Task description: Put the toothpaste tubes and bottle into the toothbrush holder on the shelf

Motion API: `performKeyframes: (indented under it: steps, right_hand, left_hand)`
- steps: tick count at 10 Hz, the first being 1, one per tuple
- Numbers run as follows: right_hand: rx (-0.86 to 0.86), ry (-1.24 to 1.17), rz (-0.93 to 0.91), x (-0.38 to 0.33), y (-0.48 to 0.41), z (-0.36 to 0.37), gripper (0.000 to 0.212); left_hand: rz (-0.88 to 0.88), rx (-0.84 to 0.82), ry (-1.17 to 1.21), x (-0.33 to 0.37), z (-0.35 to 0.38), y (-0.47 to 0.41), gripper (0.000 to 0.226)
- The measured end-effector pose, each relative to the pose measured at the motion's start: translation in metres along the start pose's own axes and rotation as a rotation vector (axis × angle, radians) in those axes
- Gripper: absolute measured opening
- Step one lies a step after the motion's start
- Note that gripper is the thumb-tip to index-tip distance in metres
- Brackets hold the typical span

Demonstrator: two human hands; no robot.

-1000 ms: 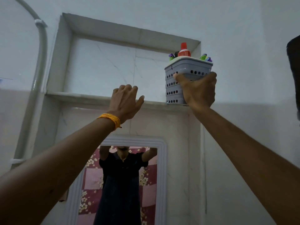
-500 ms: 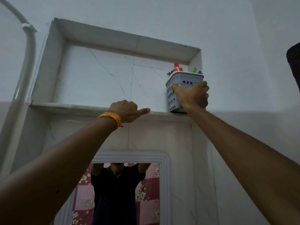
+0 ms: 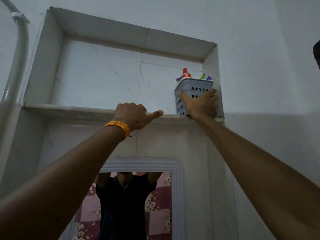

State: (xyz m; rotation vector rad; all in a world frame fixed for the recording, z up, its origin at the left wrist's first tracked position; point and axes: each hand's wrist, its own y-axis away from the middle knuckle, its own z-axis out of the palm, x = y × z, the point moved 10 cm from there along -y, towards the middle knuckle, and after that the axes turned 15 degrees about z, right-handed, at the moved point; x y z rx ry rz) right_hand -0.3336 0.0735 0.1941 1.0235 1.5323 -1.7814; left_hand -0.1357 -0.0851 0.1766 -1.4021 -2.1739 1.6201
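We judge the task close to finished: the grey toothbrush holder (image 3: pixel 194 90) stands on the shelf (image 3: pixel 69 109) in the right-hand corner of the recess, its base on the ledge and its far side just beside the recess wall. Out of its top pokes a red cap (image 3: pixel 185 74), which we take for the bottle or one of the tubes, with small purple (image 3: pixel 178 79) and green (image 3: pixel 202 76) tips on either side of it; from this low angle we cannot tell exactly which item is which, nor count them, so whether every tube is inside is a guess, though nothing lies loose on the visible part of the shelf. Our right hand (image 3: pixel 200 106) grasps the holder from the front, the thumb on its left corner and the fingers spread across the perforated face toward the right edge, the palm low against the base where it meets the ledge. So the holder sits directly in that grip, touching it, upright as far as we can see. Our left hand (image 3: pixel 133 115), with an orange band (image 3: pixel 119 127) at the wrist, holds nothing; it is curled over the shelf's front edge with the thumb laid along the lip, well apart from the holder. What seems left is only to let go on the right and lower both arms.
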Motion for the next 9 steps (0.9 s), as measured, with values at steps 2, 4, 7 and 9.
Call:
performKeyframes:
  steps: [2,4,7,9]
  right_hand:
    - [-0.031,0.016,-0.015,0.006,0.003,0.002,0.136]
    - [-0.075,0.034,-0.017,0.006,0.002,0.003,0.136]
    - [0.020,0.031,-0.115,0.021,0.035,-0.017,0.125]
    - [0.108,0.000,-0.306,0.043,0.095,-0.047,0.088]
  left_hand:
    - [-0.028,-0.014,0.005,-0.001,-0.001,0.002,0.088]
    - [-0.035,-0.026,-0.006,0.000,0.000,0.003,0.089]
    - [0.005,-0.022,0.051,0.002,-0.001,0.011,0.077]
    - [0.031,0.219,0.104,0.025,-0.021,0.069,0.077]
